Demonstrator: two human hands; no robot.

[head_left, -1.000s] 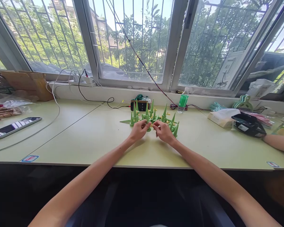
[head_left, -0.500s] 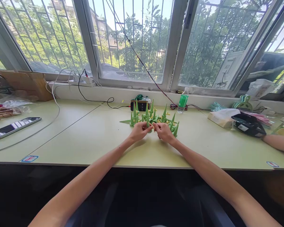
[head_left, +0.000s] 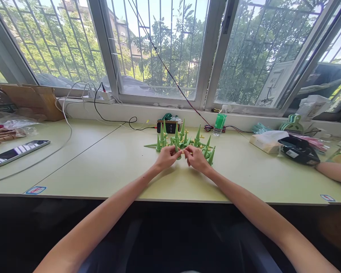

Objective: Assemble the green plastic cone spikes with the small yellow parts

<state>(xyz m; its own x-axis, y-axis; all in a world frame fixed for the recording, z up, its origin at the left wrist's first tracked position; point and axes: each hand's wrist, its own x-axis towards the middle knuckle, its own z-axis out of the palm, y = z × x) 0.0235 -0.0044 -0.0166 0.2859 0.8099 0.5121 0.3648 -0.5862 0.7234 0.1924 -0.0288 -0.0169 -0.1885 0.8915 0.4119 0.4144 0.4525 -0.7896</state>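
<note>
My left hand (head_left: 166,157) is closed around a green plastic cone (head_left: 176,148), low over the table. Close by on the right, my right hand (head_left: 197,158) has thumb and index finger pinched together. A small yellow piece (head_left: 183,151) shows between the fingertips of both hands; its shape is too small to make out. Just behind the hands stand several pointed green cones (head_left: 197,137), most upright and some lying over. Little yellow cross-like parts (head_left: 202,136) are scattered among them.
A phone (head_left: 168,127) with a lit screen leans at the back, and a bottle with a green label (head_left: 220,120) stands right of it. Another phone (head_left: 18,153) and a white cable lie left. A tissue pack (head_left: 268,141), a black pouch (head_left: 297,149) and another person's arm (head_left: 335,172) are right.
My right hand's fingers have shifted slightly and curled differently by the small yellow piece. My left hand has stayed almost in place with the green cone.
</note>
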